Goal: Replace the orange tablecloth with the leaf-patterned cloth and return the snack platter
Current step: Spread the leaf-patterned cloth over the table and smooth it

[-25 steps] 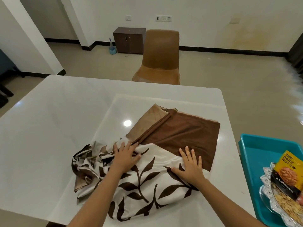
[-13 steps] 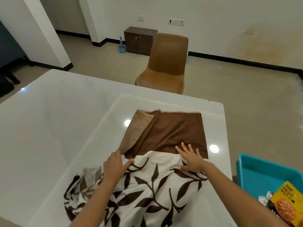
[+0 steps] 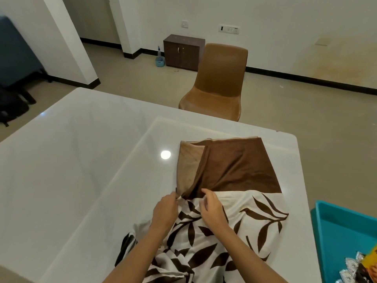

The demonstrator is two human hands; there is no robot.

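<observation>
Head view, left hand (image 3: 165, 210), right hand (image 3: 212, 212) pinching leaf-patterned cloth (image 3: 255, 225)

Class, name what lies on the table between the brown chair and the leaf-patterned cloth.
Nothing: the head view shows only bare white table between the brown chair and the leaf-patterned cloth.
</observation>
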